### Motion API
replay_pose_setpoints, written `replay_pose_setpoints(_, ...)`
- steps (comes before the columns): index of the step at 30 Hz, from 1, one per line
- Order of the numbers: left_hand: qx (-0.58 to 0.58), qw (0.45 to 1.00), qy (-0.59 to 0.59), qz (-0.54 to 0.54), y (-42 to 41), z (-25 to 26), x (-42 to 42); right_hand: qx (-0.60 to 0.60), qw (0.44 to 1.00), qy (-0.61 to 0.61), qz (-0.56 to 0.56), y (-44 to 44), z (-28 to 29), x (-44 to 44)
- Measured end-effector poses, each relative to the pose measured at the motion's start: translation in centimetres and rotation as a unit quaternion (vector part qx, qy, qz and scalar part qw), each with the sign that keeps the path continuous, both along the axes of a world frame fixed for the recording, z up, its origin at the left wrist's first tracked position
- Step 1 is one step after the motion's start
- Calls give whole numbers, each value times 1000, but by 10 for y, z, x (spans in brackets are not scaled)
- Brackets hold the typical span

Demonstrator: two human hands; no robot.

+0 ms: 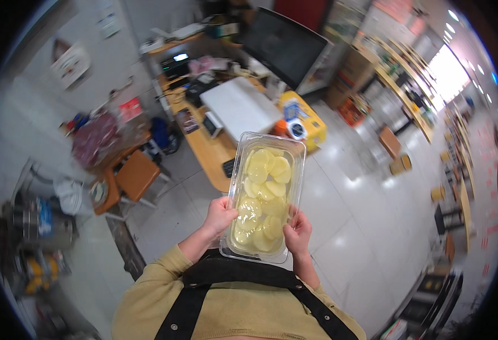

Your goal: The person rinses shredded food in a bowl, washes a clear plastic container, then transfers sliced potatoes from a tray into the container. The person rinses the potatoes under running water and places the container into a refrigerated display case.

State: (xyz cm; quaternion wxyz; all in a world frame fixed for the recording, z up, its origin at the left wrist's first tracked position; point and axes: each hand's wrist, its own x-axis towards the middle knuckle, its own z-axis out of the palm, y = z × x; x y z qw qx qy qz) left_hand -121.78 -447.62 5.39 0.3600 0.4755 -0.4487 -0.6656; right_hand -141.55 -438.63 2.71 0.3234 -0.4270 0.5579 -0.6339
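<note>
A clear plastic rectangular tub [299,170] is held in front of my chest, its long side pointing away from me. Pale yellow slices [259,168], which look like potato, lie inside it in what looks like liquid. My left hand [220,216] grips the tub's left rim with the thumb over the edge. On the opposite rim, my right hand [298,231] holds on in the same way. The fingers under the tub are partly hidden.
A cluttered wooden desk [202,148] stands ahead, bearing a white box-like object [242,106] and a monitor [285,44]. A yellow box [315,125] is beside it. To the left are brown-seated stools [136,174]. Tiled floor [342,204] stretches right towards long tables [404,100].
</note>
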Motion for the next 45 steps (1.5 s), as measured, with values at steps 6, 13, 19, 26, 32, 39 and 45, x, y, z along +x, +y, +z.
replay_pose_setpoints(6,10,983,11,182,6,-9,122,115,977,39,176,-64,7,95)
replay_pose_setpoints(13,-38,939,-8,341,20,-40,298,86,936,20,341,-131,-6,277)
replay_pose_setpoints(19,0,882,-35,470,33,-40,440,138,833,100,527,-192,-45,428)
replay_pose_setpoints(26,-18,773,-41,633,39,-85,575,327,722,44,609,-302,-103,633)
replay_pose_setpoints(32,-23,700,42,712,36,-132,669,364,605,174,687,-406,-201,821)
replay_pose_setpoints(39,-78,633,102,764,-7,-162,766,318,560,277,713,-469,-391,1019)
replay_pose_setpoints(45,25,610,90,787,-33,-224,836,25,511,573,640,-469,-475,1095)
